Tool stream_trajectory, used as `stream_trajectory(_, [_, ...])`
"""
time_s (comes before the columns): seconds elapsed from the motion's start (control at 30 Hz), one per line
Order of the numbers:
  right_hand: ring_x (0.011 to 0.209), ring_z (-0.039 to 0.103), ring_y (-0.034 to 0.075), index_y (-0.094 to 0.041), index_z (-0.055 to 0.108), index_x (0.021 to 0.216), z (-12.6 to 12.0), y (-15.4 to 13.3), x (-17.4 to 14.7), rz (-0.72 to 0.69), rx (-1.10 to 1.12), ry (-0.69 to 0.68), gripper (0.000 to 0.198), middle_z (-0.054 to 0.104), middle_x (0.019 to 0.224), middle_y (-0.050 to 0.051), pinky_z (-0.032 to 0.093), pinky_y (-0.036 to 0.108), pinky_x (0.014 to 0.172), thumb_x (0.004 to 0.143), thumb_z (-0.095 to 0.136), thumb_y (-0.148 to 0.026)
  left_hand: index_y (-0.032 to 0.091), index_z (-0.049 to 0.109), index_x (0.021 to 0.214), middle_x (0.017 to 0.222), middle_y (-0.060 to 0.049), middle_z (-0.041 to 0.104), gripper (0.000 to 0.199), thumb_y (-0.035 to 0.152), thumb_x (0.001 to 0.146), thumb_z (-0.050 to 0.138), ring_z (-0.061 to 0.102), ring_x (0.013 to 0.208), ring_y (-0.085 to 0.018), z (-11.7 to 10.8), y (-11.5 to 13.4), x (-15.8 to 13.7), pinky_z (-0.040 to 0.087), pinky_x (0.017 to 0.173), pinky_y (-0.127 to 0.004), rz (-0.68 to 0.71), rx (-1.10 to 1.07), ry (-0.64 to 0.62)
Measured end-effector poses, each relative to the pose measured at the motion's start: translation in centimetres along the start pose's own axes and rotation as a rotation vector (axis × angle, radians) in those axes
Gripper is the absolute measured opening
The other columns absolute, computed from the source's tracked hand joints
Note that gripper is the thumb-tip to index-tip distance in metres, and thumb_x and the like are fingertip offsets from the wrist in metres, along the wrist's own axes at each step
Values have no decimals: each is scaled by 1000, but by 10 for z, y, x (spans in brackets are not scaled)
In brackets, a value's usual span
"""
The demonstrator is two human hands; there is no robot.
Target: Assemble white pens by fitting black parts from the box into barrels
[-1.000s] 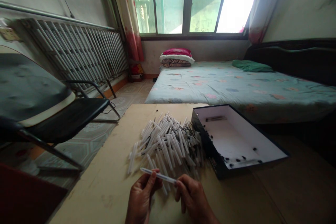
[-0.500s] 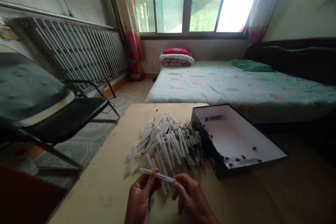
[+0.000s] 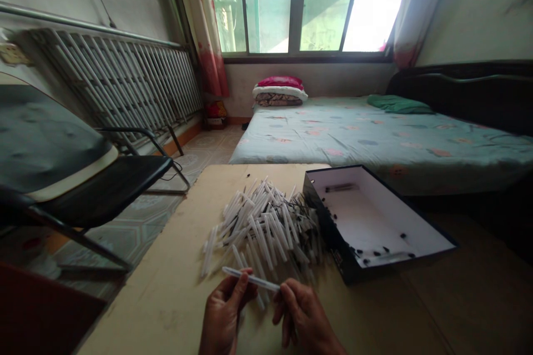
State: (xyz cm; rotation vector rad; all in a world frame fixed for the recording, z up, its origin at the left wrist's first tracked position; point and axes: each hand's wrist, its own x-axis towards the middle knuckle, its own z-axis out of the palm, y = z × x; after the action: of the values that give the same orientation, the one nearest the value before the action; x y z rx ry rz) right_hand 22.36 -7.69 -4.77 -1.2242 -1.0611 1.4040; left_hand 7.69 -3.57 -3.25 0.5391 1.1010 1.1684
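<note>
A slim whitish pen barrel (image 3: 263,283) is held level between my two hands, just in front of a heap of similar pen parts (image 3: 266,227). My left hand (image 3: 227,305) pinches it near its left part with thumb and forefinger. At its right end, the fingertips of my right hand (image 3: 303,310) are closed on it; whatever small piece sits under them is hidden. The heap mixes pale translucent tubes with thin dark pieces toward its right side.
Right of the heap stands an open dark box (image 3: 375,222) with a white inside, holding several small black caps and a few slim pieces. Everything lies on a pale yellow table (image 3: 166,288). A bed (image 3: 333,133) is beyond it, and a black folding chair (image 3: 125,177) stands left.
My right hand's fingers have shifted slightly and draw closer round the barrel's right end. My left hand keeps its pinch almost unmoved.
</note>
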Motion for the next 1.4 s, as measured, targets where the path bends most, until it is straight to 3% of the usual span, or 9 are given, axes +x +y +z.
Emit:
stream_trajectory(0.2, [38, 56, 7, -15, 46, 80, 0, -5, 1, -48, 67, 39, 37, 62, 65, 0, 34, 13, 33, 76, 58, -51, 14, 71, 80, 71, -2, 72, 29, 28, 56, 78, 64, 64, -13, 0, 0, 1, 52, 62, -21, -7, -14, 33])
stream_trajectory(0.33, [35, 54, 5, -13, 50, 79, 0, -7, 2, 17, 106, -1, 38, 62, 65, 1, 30, 12, 29, 77, 55, -51, 13, 71, 80, 67, -1, 71, 27, 27, 57, 78, 63, 62, -12, 1, 2, -1, 52, 61, -20, -8, -6, 13])
stream_trajectory(0.47, [32, 50, 4, -13, 53, 74, -3, -6, 0, 8, -15, 14, 39, 62, 62, 1, 26, 11, 27, 78, 53, -51, 13, 71, 79, 67, -1, 70, 26, 27, 58, 77, 62, 61, -11, 1, 3, -1, 51, 59, -19, -11, -1, -5])
stream_trajectory(0.63, [34, 49, 6, -13, 53, 67, -8, -14, -3, 38, -103, -12, 32, 57, 54, 0, 32, 14, 31, 74, 58, -44, 13, 71, 77, 64, -1, 70, 25, 26, 57, 78, 61, 58, -11, 1, 3, 0, 52, 58, -19, -6, -5, -5])
stream_trajectory(0.87, [49, 49, 10, -14, 57, 62, -41, -22, -13, -89, -529, 32, 16, 49, 52, -3, 36, 18, 45, 74, 54, -23, 14, 70, 73, 65, 0, 70, 19, 15, 56, 78, 62, 55, -10, -13, 24, 19, 53, 55, -19, 100, -116, 164])
stream_trajectory(0.93, [49, 47, 10, -15, 56, 62, -52, -28, -15, -111, -626, 99, 19, 48, 53, -4, 34, 18, 45, 78, 52, -24, 15, 69, 72, 63, 1, 69, 16, 14, 57, 76, 62, 54, -9, -17, 33, 27, 53, 55, -18, 148, -139, 216])
stream_trajectory(1.03, [50, 49, 11, -19, 50, 64, -61, -40, -11, -149, -745, 271, 24, 50, 55, -3, 34, 21, 48, 84, 44, -29, 16, 68, 73, 61, 4, 68, 16, 20, 59, 75, 61, 54, -8, -10, 40, 35, 52, 55, -17, 195, -60, 172])
stream_trajectory(1.23, [53, 60, 19, -22, 45, 70, -58, -64, 30, -198, -1135, 653, 18, 59, 56, 3, 34, 25, 49, 87, 39, -24, 10, 70, 79, 59, -1, 67, 28, 31, 61, 73, 61, 51, -13, 47, 28, 47, 52, 52, -25, 218, 167, -52])
stream_trajectory(1.4, [62, 64, 21, -19, 46, 81, -55, -72, 60, -175, -1256, 777, 12, 64, 71, 10, 36, 25, 48, 89, 37, -22, 9, 68, 93, 69, -5, 70, 41, 30, 58, 74, 65, 61, -18, 77, 14, 63, 54, 61, -33, 284, 279, -142])
